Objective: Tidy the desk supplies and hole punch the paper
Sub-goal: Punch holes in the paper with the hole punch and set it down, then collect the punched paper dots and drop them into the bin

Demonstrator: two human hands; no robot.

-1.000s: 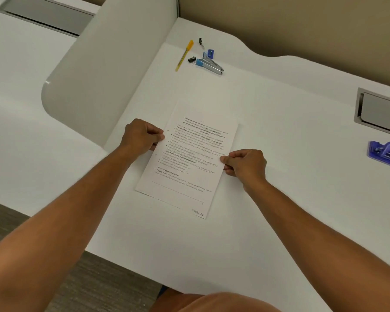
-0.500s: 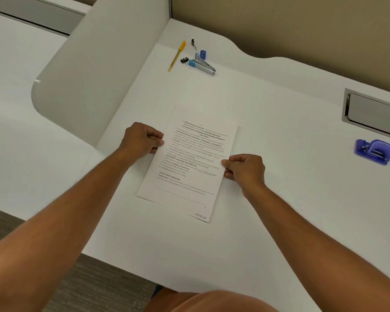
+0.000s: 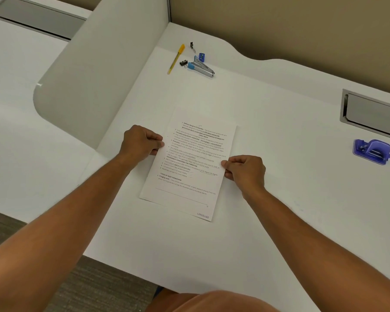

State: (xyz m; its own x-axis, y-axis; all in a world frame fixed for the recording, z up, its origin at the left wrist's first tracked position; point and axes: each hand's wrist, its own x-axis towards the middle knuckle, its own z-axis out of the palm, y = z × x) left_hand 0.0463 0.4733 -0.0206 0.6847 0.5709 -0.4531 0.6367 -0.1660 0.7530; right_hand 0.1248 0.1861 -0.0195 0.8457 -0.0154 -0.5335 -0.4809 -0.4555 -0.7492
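From the head camera, the paper (image 3: 190,163) lies flat near the front middle of the white desk (image 3: 279,122), turned a little askew, printed side up. The left hand (image 3: 140,141) pinches its left edge and the right hand (image 3: 245,171) pinches its right edge, fingers curled under and thumbs on top; this two-sided hold probably keeps the sheet square and taut for lifting or sliding it.

Both forearms reach forward from the bottom corners and converge on the sheet, wrists low over the desk.

The hole punch (image 3: 372,151) sits well apart to the right, below a metal cable hatch (image 3: 374,113). At the far edge lie a yellow pen (image 3: 175,59), a stapler (image 3: 200,67), a binder clip (image 3: 183,63) and a small blue sharpener (image 3: 202,56), close together and likely already tidied.
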